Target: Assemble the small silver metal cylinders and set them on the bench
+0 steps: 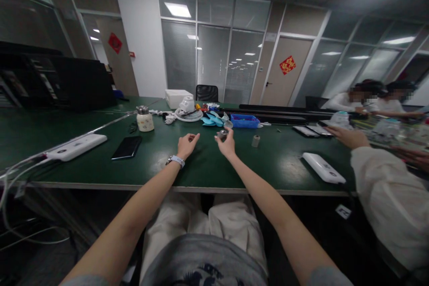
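Observation:
My right hand (226, 144) grips a small round metal part (222, 133), perhaps a motor, between thumb and fingers just above the green table (208, 170). To its left, my left hand (187, 146) is closed, its fingers curled in toward the thumb; whether anything lies inside cannot be made out. The two hands are apart. Right of my right hand, a small metal cylinder (256, 140) stands upright on the table. Beyond the hands lie light-blue fan blades (213, 120) and a white fan grille (189, 115) with a white housing on it.
A blue bin (244, 121) stands behind. To the left are a cream bottle (145, 120), a black phone (126, 148) and a white power bank (77, 147) with cables. Another white device (323, 167) lies right, near a co-worker's arm (375, 174). A white box (178, 98) stands farther back.

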Action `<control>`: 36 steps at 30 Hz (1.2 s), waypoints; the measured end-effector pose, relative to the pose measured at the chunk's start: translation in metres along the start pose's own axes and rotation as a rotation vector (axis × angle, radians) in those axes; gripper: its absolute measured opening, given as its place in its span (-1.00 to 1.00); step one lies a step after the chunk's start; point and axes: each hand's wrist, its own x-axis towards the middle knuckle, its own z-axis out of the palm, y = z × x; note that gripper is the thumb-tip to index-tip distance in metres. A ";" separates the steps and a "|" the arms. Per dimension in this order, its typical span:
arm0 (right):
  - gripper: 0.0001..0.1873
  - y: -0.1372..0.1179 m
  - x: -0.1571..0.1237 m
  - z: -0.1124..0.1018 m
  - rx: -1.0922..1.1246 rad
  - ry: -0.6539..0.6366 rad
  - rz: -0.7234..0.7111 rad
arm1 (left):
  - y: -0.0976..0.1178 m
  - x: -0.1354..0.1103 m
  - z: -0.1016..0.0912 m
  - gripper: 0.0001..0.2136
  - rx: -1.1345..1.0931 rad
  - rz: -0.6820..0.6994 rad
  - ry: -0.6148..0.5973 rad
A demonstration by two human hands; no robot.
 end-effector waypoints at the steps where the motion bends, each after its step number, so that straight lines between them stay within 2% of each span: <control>1: -0.35 -0.003 -0.005 0.013 0.016 -0.101 -0.030 | 0.002 -0.001 0.000 -0.55 -0.036 0.070 -0.008; 3: -0.29 -0.007 -0.012 0.030 0.006 -0.238 -0.085 | 0.007 -0.002 0.000 -0.59 -0.079 0.204 -0.022; 5: -0.24 -0.009 -0.015 0.037 -0.023 -0.305 -0.110 | 0.010 -0.003 0.000 -0.63 -0.090 0.289 -0.028; 9: -0.21 -0.010 -0.017 0.037 -0.120 -0.358 -0.095 | 0.012 -0.005 -0.001 -0.67 -0.045 0.330 -0.042; 14: -0.22 -0.015 -0.020 0.032 -0.209 -0.388 -0.072 | 0.018 -0.008 -0.002 -0.69 0.059 0.242 -0.112; 18: -0.26 -0.023 -0.022 0.029 -0.329 -0.411 -0.059 | 0.026 -0.009 -0.002 -0.70 0.083 0.211 -0.117; 22: -0.27 -0.028 -0.025 0.028 -0.432 -0.387 -0.057 | 0.025 -0.008 -0.004 -0.68 0.105 0.199 -0.005; 25: -0.26 -0.028 -0.026 0.027 -0.429 -0.370 -0.076 | 0.016 -0.007 -0.007 -0.67 0.171 0.072 0.089; 29: -0.28 -0.026 -0.026 0.026 -0.403 -0.373 -0.085 | 0.005 -0.007 -0.011 -0.70 0.313 -0.168 -0.039; 32: -0.34 -0.026 -0.026 0.026 -0.379 -0.382 -0.078 | 0.004 -0.008 -0.011 -0.72 0.362 -0.189 -0.109; 36: -0.40 -0.027 -0.025 0.026 -0.300 -0.367 -0.048 | 0.003 -0.008 -0.010 -0.68 0.356 -0.170 -0.098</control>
